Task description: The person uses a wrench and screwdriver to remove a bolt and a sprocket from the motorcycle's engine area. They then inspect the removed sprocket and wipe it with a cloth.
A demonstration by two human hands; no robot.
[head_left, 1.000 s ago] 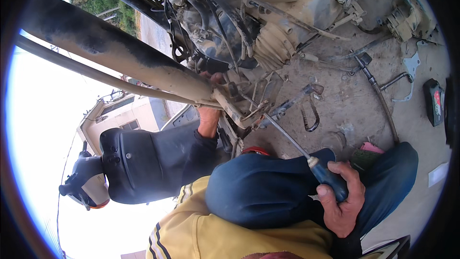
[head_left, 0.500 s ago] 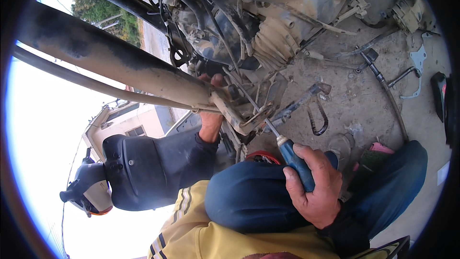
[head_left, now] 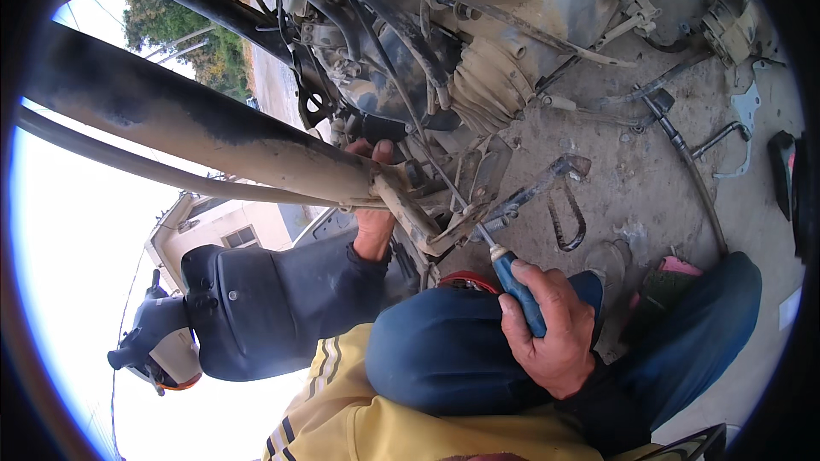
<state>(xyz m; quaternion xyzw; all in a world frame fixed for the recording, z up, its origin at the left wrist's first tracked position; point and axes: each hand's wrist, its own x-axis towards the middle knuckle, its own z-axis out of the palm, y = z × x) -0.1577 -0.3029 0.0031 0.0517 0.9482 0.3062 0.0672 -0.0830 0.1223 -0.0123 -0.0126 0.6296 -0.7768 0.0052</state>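
My right hand [head_left: 551, 324] is closed round the blue handle of a screwdriver [head_left: 521, 282]; its thin shaft runs up into a dirty metal bracket [head_left: 461, 222] at the foot of a large black, dust-coated frame tube [head_left: 196, 119]. On the far side of that tube my left hand [head_left: 373, 222] reaches up into the machine. Its fingertips show above the tube, curled among small parts; what they hold is hidden. Over both hands is the dusty engine [head_left: 376, 77] with hoses, cables and a ribbed tan boot [head_left: 491, 85].
Tools [head_left: 675, 137], a bent metal bar [head_left: 564, 166] and a pale gasket [head_left: 743, 102] lie on the concrete [head_left: 615, 179]. A red tray [head_left: 470, 279] sits beside my knee. A black seat [head_left: 243, 307], apparently a scooter's, is at lower left, with a building [head_left: 205, 226] beyond.
My right hand has moved up and left with the screwdriver, whose shaft reaches deeper among the bracket parts. My left hand stays behind the tube, its fingertips shifting slightly.
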